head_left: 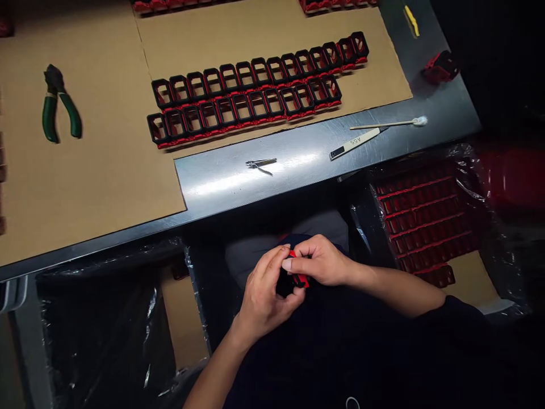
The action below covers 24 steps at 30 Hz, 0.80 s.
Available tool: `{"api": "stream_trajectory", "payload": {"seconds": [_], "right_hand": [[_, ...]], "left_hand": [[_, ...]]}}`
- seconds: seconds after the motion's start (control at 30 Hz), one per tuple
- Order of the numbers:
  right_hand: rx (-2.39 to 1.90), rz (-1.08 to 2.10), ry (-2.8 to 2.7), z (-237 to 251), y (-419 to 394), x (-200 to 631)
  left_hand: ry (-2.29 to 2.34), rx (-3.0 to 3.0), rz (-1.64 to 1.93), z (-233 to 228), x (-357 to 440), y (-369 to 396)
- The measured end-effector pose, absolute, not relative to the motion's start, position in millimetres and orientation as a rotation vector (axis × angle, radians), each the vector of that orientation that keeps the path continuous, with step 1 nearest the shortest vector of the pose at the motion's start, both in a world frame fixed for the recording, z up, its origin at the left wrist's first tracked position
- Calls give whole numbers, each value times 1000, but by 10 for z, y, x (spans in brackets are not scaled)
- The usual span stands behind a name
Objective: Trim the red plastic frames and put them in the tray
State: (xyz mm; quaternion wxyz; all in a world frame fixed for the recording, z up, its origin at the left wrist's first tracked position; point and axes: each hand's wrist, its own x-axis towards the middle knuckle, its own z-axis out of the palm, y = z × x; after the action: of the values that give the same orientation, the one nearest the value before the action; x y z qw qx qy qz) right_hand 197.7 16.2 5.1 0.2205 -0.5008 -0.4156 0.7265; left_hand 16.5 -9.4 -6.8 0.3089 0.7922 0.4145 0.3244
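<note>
A small red and black plastic part is held between my two hands, in front of my body and below the table edge. My left hand curls around it, thumb below and fingers above. My right hand pinches its upper side with thumb and forefinger. Fingers cover much of the part, so its full shape is hidden. On the cardboard beyond stand two rows of black and red frame-like parts, a far row and a near row.
Green-handled pliers lie on the cardboard. Tweezers, a cotton swab and a white-handled knife rest on the metal tabletop. A box of red parts sits low right; a plastic-lined box low left.
</note>
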Motion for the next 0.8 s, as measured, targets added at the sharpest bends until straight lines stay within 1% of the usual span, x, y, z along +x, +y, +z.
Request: {"api": "stream_trajectory", "payload": {"seconds": [0.1,0.23,0.4,0.63,0.73,0.8], "right_hand": [[-1360,2043,-989,-9,178,1970],[-1188,2076,-746,-62,163,2022],[-1027,2079,-847,9,129,2122],[-950,2155,-941,13,95,2167],[-985,2103,-1038,-5,88,2160],[-1033,1991,-1186,3,89,2149]], "left_hand": [[1082,2079,854,-38,168,-97],[1090,2074,887,-28,164,-98],[1099,2061,935,-59,164,-105],[1082,2122,964,-131,141,-122],[1062,2203,1020,-163,125,-115],[1042,2264,1041,-172,117,-105]]}}
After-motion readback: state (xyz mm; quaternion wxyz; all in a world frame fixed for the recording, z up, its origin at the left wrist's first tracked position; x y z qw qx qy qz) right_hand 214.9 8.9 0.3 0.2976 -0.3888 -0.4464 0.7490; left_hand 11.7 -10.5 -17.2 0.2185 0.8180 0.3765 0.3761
